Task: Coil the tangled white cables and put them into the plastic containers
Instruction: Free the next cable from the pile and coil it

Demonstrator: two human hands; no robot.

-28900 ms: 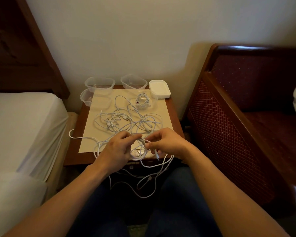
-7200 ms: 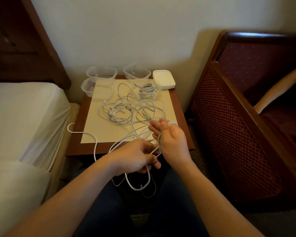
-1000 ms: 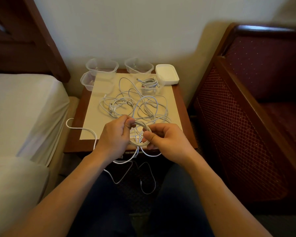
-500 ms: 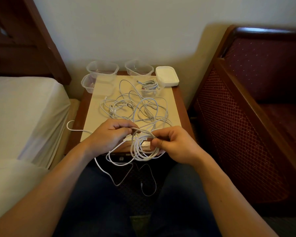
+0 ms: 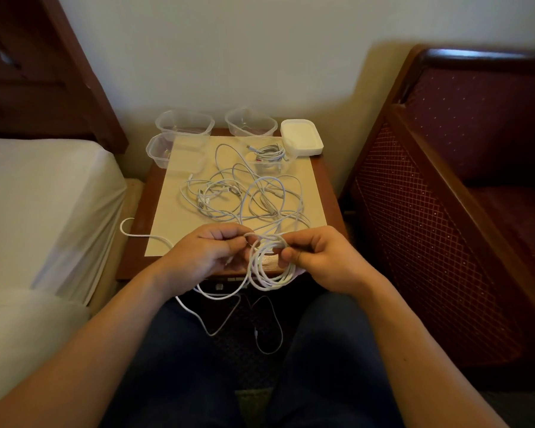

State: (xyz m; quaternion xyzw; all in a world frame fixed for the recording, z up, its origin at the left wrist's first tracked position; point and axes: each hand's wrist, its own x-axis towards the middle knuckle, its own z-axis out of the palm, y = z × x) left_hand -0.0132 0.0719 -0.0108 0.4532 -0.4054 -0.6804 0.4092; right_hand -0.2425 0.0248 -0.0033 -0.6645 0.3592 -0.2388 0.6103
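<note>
Over the table's front edge hangs a coil of white cable [image 5: 266,267]. My right hand [image 5: 318,257] pinches the coil at its top right. My left hand [image 5: 207,251] pinches the cable's loose strand at the coil's top left. A tangle of white cables [image 5: 244,196] lies on the cream mat [image 5: 309,183]. One clear container [image 5: 267,168] near the back holds a coiled cable [image 5: 267,151]. Three empty clear containers stand at the back: one [image 5: 184,123], one [image 5: 250,122], one [image 5: 158,151].
A stack of white lids [image 5: 301,137] sits at the table's back right corner. Cable ends dangle off the front between my knees [image 5: 266,332] and one loops off the left edge [image 5: 130,231]. A bed [image 5: 37,196] is left, a wooden sofa [image 5: 445,196] right.
The coil has gone from held up between both hands to hanging down from my right hand's pinch. My left hand has shifted to the strand at the coil's top.
</note>
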